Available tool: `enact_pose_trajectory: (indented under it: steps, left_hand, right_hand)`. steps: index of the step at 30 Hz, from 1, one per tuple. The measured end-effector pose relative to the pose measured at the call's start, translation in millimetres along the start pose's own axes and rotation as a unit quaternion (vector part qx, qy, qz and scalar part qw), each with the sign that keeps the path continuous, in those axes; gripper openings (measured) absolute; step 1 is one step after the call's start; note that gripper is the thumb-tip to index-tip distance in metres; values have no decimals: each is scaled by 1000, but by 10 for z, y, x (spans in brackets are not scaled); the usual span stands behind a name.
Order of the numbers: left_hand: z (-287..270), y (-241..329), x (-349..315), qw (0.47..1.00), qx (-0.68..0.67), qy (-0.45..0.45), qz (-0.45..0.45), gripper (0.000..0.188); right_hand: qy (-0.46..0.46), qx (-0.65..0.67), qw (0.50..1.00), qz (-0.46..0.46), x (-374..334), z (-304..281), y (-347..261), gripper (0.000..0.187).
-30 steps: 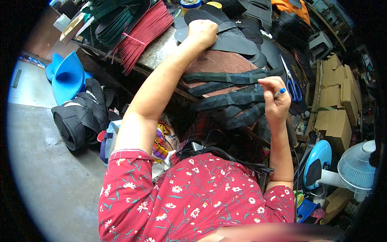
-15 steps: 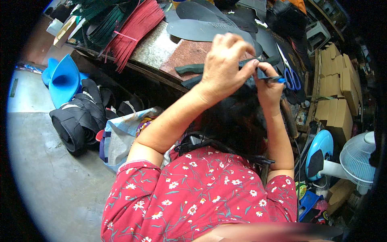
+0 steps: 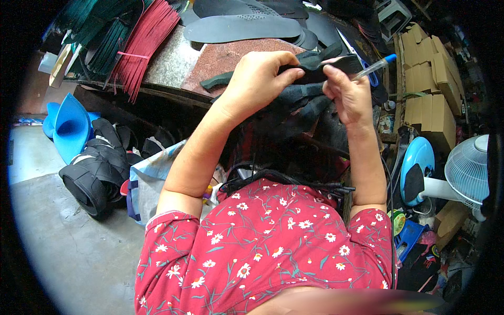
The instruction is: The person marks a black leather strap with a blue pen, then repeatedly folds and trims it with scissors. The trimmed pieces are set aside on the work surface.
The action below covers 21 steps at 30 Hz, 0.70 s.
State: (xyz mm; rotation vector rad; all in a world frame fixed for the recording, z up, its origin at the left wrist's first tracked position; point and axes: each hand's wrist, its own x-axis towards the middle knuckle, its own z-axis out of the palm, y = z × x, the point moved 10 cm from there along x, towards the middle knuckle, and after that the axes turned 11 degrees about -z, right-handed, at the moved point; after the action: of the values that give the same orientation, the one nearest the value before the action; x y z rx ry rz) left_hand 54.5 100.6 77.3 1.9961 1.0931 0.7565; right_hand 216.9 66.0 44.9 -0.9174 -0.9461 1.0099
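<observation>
Over the near edge of the workbench, my left hand (image 3: 260,79) pinches a dark piece of material between thumb and fingertips. My right hand (image 3: 349,94) is closed round a clear pen with a blue end (image 3: 379,66). Its thumb also presses on a flat black piece (image 3: 346,64), whose far side shows above my fingers. Dark green-black strips (image 3: 218,80) lie on the bench by my left hand. Dark cloth-like material (image 3: 299,102) hangs below both hands. Just right of my right hand, the blue handle of a pair of scissors (image 3: 374,79) shows partly.
Grey sole-shaped sheets (image 3: 241,29) lie at the back of the bench. Bundled red strips (image 3: 142,47) and dark green strips (image 3: 105,50) are at the left. Cardboard boxes (image 3: 428,73) and a fan (image 3: 467,168) stand right. Black rolled pieces (image 3: 97,178) sit on the floor.
My hands have moved apart and lower in view, the left going leftward. The black piece in my right hand shows more fully, and the pen now points up to the right.
</observation>
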Motion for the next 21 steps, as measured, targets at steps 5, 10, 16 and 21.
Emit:
enact_pose_trajectory:
  steps: [5, 10, 16, 21]
  left_hand:
    - [-53, -172, -21, 998, -36, 0, -55, 25]
    - [-90, -248, -31, 994, -14, 22, -102, 26]
    - [77, -233, -47, 975, -189, 29, -114, 23]
    - [129, -310, -73, 963, -241, 10, -121, 23]
  right_hand:
    - [36, -51, 995, -77, 66, -146, -162, 6]
    - [56, -154, 970, -180, -27, -120, -314, 10]
    - [-71, -248, 935, -245, -170, 338, -274, 8]
    - [-57, -305, 916, -255, -167, 309, -297, 10]
